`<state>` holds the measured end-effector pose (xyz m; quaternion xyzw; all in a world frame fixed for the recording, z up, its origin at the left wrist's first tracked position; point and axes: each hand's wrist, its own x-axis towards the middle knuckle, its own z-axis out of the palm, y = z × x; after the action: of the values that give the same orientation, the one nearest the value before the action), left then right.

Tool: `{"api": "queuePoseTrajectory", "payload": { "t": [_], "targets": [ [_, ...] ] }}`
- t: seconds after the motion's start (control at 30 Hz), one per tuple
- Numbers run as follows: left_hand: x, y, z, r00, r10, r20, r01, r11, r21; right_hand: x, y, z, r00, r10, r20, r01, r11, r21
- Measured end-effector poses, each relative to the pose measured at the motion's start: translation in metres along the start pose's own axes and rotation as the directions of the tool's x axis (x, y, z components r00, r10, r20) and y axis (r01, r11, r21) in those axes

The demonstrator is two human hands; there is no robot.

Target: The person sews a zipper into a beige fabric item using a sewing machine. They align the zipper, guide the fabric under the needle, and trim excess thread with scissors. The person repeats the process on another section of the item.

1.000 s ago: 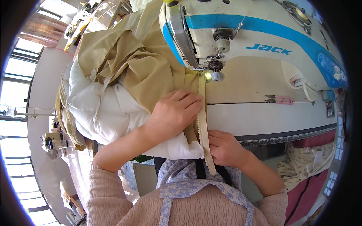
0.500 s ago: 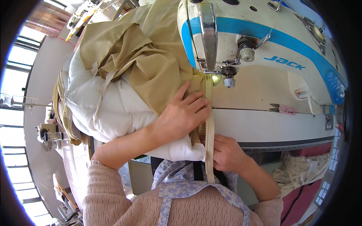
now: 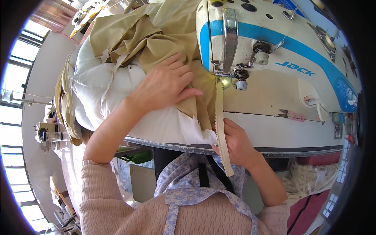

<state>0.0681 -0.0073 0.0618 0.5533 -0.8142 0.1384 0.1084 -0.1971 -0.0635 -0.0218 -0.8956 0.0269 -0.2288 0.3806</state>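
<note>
My left hand (image 3: 166, 84) lies on the khaki fabric (image 3: 156, 51), fingers stretched out and thumb apart. White padded filling (image 3: 113, 94) bulges out beneath that fabric. A cream zipper tape (image 3: 219, 105) with teeth along its left edge runs from under the sewing machine's needle area toward me, its loose end hanging past the table edge. My right hand (image 3: 237, 143) is closed at the tape's near part, beside the fabric's corner; its fingertips are partly hidden behind the tape. The white and blue sewing machine (image 3: 254, 35) stands beyond, with a small light glowing by the needle.
Pink-handled thread snips (image 3: 291, 115) lie on the machine bed, right of the tape. A ruler strip (image 3: 297, 152) follows the table's near edge. Below right sits a bag of pale material (image 3: 311, 176). A green object (image 3: 137, 156) shows under the table at left.
My left hand has slid left and away from the zipper tape, onto the khaki fabric. The tape's loose end has swung right. My right hand stays near the tape.
</note>
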Motion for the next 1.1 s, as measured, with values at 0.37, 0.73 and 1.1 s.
{"api": "queuePoseTrajectory", "payload": {
  "t": [0.37,0.73,1.1],
  "targets": [
    [-0.065,0.138,-0.052,0.932,-0.002,0.361,0.164,0.893,-0.418,-0.043,-0.035,0.052,0.942,-0.332,0.048,0.335,0.934,-0.119],
    [-0.039,0.117,0.027,0.996,-0.09,0.028,0.092,0.99,-0.11,-0.069,-0.069,0.02,0.974,-0.118,-0.191,0.062,0.959,-0.277],
    [-0.022,0.12,0.026,0.985,-0.149,-0.085,0.136,0.981,-0.139,-0.057,-0.037,0.008,0.955,-0.012,-0.296,-0.079,0.953,-0.293]
  ]
}}
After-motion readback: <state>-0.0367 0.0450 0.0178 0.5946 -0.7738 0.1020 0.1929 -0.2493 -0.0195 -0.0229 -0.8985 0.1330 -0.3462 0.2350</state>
